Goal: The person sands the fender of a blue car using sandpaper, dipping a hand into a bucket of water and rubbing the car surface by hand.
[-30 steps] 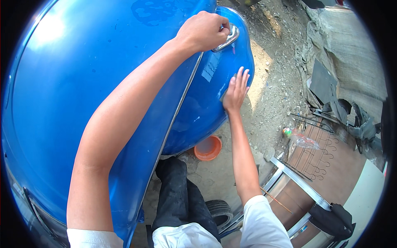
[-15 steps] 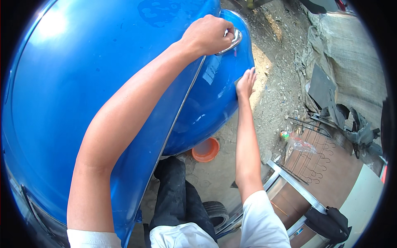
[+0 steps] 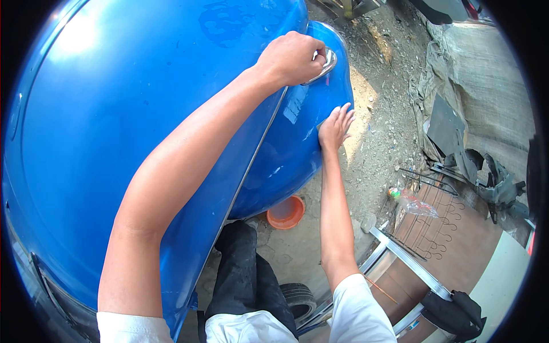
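A blue, rounded car body (image 3: 189, 80) fills the left side, and a bulging blue fender (image 3: 274, 154) stands out beyond a long seam. At the fender's far end, my left hand (image 3: 293, 57) is closed with curled fingers on a curved chrome trim piece (image 3: 330, 63). What its fingers grip underneath is partly hidden. Nearer to me, my right hand (image 3: 336, 128) lies against the fender's outer side, fingers stretched and slightly spread. A thin greyish edge shows beside its palm; I cannot tell what it is.
An orange bucket (image 3: 285, 212) with cloudy liquid stands below the fender, near my legs. A tyre (image 3: 298, 300) lies behind them. To the right are a metal frame (image 3: 412, 263), a wire rack with hooks (image 3: 429, 223), a plastic bottle (image 3: 414, 203) and dark scrap parts (image 3: 497, 177).
My right hand has slid along the fender toward me and slightly left, its fingers spreading a little. My left hand keeps its hold on the chrome trim piece. The whole view has shifted slightly.
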A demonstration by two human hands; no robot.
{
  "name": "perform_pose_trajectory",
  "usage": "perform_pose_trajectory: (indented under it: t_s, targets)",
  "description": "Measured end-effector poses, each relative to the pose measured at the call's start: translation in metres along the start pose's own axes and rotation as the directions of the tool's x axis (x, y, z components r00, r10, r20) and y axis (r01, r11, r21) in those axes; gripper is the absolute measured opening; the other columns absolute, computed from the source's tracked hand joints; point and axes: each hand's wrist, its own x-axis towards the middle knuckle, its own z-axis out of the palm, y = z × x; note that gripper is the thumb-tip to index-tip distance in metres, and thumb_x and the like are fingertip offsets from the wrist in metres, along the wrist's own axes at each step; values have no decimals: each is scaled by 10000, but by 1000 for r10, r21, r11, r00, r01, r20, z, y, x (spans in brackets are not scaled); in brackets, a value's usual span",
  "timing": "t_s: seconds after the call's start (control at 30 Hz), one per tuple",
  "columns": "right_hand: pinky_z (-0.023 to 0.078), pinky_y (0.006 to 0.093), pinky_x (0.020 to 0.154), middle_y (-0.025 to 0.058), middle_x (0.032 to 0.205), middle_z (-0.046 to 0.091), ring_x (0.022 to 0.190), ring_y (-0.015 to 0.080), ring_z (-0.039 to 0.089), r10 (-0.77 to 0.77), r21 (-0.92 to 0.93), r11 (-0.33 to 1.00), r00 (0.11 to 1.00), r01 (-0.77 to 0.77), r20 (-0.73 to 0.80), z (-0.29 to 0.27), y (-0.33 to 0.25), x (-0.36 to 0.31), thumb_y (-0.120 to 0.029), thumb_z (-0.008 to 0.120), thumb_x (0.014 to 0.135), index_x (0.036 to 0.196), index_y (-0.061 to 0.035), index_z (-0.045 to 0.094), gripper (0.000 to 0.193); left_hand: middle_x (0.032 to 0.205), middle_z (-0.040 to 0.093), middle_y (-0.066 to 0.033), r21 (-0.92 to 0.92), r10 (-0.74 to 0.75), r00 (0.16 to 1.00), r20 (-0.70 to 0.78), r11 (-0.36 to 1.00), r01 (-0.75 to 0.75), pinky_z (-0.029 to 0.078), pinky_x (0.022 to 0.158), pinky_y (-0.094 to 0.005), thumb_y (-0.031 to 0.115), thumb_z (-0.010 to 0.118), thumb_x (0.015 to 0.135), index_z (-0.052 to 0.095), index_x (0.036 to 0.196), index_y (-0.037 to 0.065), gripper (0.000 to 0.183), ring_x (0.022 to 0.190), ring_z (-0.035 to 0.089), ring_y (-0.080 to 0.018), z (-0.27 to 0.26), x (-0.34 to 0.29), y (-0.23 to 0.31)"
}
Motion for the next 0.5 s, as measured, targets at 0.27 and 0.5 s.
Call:
perform_pose_trajectory:
  t_s: [0.27, 0.5]
  targets:
    - [40, 620, 1165, 188, 1629, 127, 1509, 363, 97, -307, -40, 950, 951, 308, 34, 2, 9, -47, -370, 259, 1042, 1575, -127, 185, 590, 826, 707, -175, -37, -18, 1000, -4, 999, 17, 545, 750, -450, 196, 547, 809, 745, 901, 89, 243, 792, 682, -362, 1, -3, -5]
    - [35, 640, 1158, 164, 1630, 152, 1506, 365, 114, -390, -113, 912, 919, 393, 48, 20, -6, -65, -377, 289, 1043, 1568, -140, 224, 580, 753, 688, -161, 7, -2, 1000, 12, 1000, 2, 526, 684, -383, 157, 547, 819, 746, 940, 48, 257, 697, 667, -301, -2, -6, -9]
